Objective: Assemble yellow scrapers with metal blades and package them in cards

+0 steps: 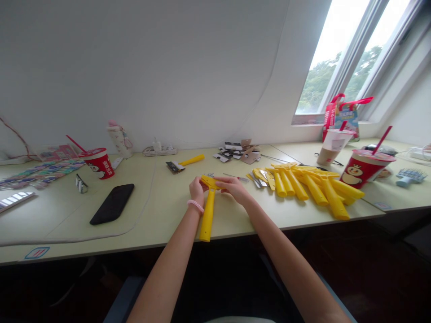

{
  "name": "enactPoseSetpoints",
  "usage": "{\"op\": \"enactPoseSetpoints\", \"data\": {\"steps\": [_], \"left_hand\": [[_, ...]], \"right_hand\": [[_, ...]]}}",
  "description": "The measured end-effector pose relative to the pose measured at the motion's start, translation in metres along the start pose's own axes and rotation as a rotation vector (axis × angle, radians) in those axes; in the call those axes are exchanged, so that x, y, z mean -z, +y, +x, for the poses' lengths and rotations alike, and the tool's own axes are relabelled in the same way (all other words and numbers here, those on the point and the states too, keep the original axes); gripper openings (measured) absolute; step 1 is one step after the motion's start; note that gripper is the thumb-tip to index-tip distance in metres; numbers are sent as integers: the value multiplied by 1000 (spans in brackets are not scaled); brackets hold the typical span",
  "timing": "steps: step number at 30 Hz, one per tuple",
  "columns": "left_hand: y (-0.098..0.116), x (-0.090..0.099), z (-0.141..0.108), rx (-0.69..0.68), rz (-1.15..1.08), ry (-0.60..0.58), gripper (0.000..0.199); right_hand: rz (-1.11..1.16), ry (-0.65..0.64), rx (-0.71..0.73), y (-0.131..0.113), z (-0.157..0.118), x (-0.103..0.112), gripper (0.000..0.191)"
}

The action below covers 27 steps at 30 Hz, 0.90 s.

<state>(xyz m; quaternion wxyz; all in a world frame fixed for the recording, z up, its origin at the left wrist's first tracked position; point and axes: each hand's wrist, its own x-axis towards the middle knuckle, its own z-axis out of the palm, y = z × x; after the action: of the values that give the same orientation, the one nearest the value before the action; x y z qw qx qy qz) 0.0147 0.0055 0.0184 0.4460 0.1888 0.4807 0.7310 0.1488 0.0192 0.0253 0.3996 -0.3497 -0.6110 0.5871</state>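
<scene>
Both hands hold one yellow scraper handle (pixel 208 215) near the table's front edge, its wide head away from me and its grip pointing toward me. My left hand (pixel 197 189) closes on the left end of the head, a pink coiled band at its wrist. On the right end of the head are the fingers of my right hand (pixel 232 186). Small metal bits (pixel 209 174) lie just beyond the head. To the right spreads a pile of yellow handles (pixel 296 184), with yellow and metal pieces (pixel 261 177) at its left side.
Behind my hands lie a yellow-handled scraper (pixel 191 159) and black and brown cards (pixel 239 151). A black phone (pixel 112 204) and a red cup (pixel 98 163) are on the left. Another red cup (pixel 365 168) and a clear-lidded cup (pixel 333 147) stand right of the pile.
</scene>
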Motion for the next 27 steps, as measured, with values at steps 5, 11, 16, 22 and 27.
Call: {"op": "enactPoseSetpoints", "data": {"steps": [5,11,16,22,27], "left_hand": [[-1,1,1,-1,-9,-13,12],[-2,2,1,-19,-13,-33,13],[-4,2,3,-46,5,-36,13],[-7,3,6,-69,20,-56,12],[-6,2,4,-40,6,-107,14]], "right_hand": [[-55,-20,54,3,3,0,39],[-66,-29,85,4,2,0,42],[-114,-27,105,3,2,0,45],[-134,-45,98,3,1,-1,46],[-67,-65,61,7,3,2,48]]}}
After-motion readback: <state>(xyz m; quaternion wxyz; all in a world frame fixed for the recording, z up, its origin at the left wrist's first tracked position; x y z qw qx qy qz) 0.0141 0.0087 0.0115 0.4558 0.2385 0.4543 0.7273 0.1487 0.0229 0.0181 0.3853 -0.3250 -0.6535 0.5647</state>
